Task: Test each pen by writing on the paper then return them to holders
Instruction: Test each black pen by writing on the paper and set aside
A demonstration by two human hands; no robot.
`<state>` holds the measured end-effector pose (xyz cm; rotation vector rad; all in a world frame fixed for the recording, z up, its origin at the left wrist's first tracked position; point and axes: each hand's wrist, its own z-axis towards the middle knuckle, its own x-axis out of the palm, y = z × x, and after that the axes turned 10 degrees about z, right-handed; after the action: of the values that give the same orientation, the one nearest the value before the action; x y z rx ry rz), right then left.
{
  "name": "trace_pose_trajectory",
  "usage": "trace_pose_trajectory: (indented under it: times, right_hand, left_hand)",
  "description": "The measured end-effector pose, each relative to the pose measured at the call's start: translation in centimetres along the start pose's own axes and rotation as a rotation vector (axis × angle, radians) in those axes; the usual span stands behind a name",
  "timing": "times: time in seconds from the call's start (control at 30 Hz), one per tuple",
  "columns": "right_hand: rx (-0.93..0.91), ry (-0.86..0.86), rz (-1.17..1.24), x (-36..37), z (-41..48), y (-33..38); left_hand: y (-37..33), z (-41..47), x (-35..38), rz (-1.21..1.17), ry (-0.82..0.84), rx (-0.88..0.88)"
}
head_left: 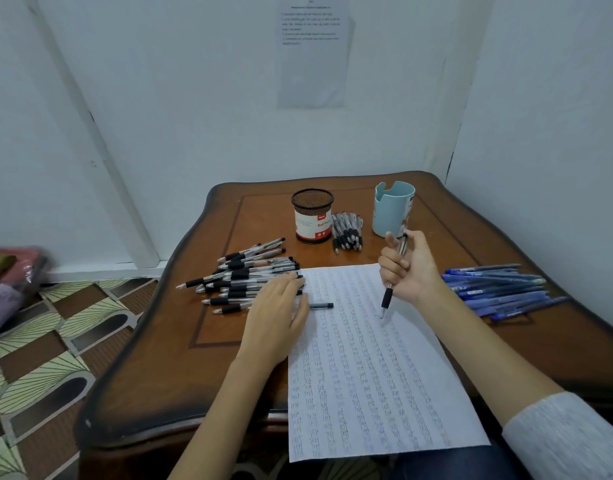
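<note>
White walls (194, 98), wood table (152, 375), patterned floor (55, 341)

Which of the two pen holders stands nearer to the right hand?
The light blue holder, just behind the right hand holding a pen; the red-labelled black mesh holder stands farther left.

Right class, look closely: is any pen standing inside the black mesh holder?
No: nothing sticks up out of the mesh holder, and the black pens lie in a pile on the table beside it.
</note>
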<state>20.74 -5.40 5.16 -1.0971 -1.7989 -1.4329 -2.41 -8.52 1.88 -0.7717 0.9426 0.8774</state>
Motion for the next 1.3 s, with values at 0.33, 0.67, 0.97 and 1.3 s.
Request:
trace_pose_trajectory:
  times: [0.33, 0.67, 0.97, 1.3]
  right_hand:
    - [-0.073, -0.004, -0.164, -1.3, 0.6, 2.1]
    - [-0.152, -0.277, -0.465, -2.5, 4.2, 1.9]
    - [-0.492, -0.240, -1.058, -2.3, 6.7, 0.7]
    - [-0.613, -0.189, -1.158, -3.6, 7.7, 0.8]
  left_hand:
    - [-3.6, 4.0, 2.3, 0.001, 0.177, 0.100]
    - [-4.4, 4.8, 4.3, -0.048, 0.198, 0.136]
    - [-4.0, 4.8, 4.7, -0.098, 0.188, 0.129]
    - [-4.1, 4.9, 4.7, -0.105, 0.171, 0.142]
